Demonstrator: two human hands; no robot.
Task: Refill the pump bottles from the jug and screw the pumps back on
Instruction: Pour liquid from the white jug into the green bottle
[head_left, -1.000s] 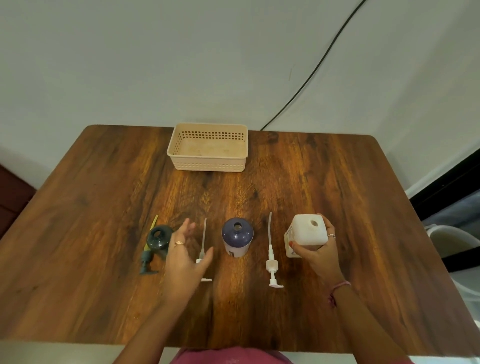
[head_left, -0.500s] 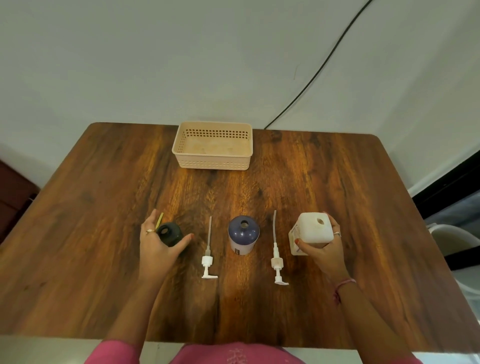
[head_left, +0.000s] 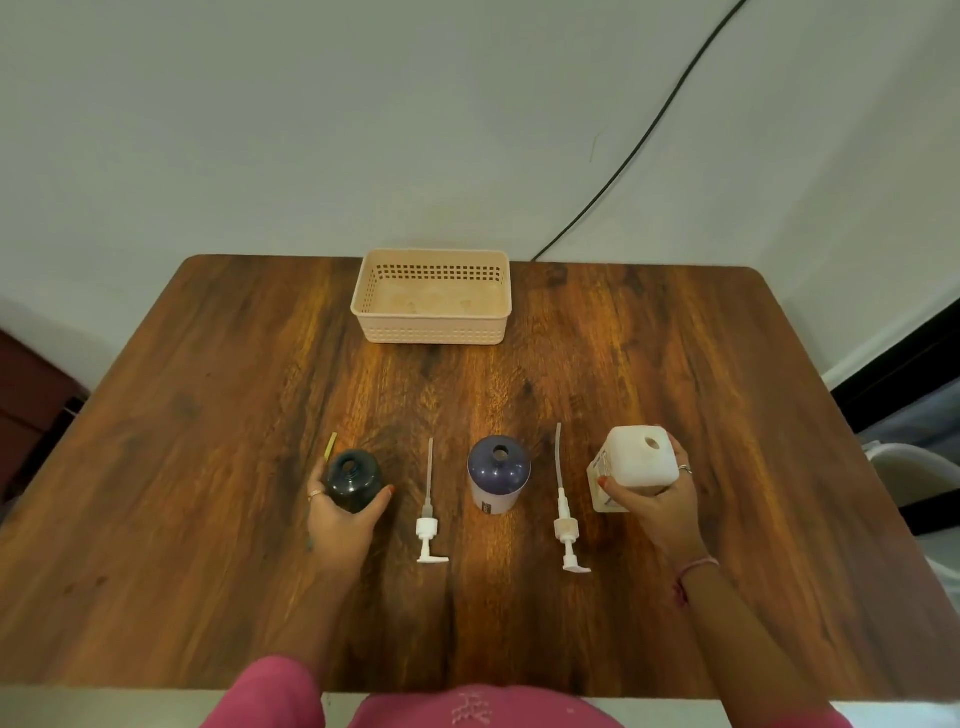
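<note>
We are looking down on a brown wooden table (head_left: 649, 364) standing against a pale wall (head_left: 311, 130), with a black cable (head_left: 644, 135) running down the wall to the table's far edge. A cream slotted basket (head_left: 431, 332) is sitting at the far middle of the table.

Our left hand (head_left: 340, 519) is curling its fingers and thumb around the dark bottle (head_left: 353, 480), which is standing upright at the left of the row. Our right hand (head_left: 657, 499) is gripping the white jug (head_left: 636, 462) at the right end, also upright. Between them the purple bottle (head_left: 498, 473) is standing untouched, with one white pump (head_left: 428, 530) lying flat on its left and another white pump (head_left: 566, 530) on its right, tubes pointing away from us.

Both bottles are showing open round necks, and the squarish jug is showing an uncapped hole on top.
</note>
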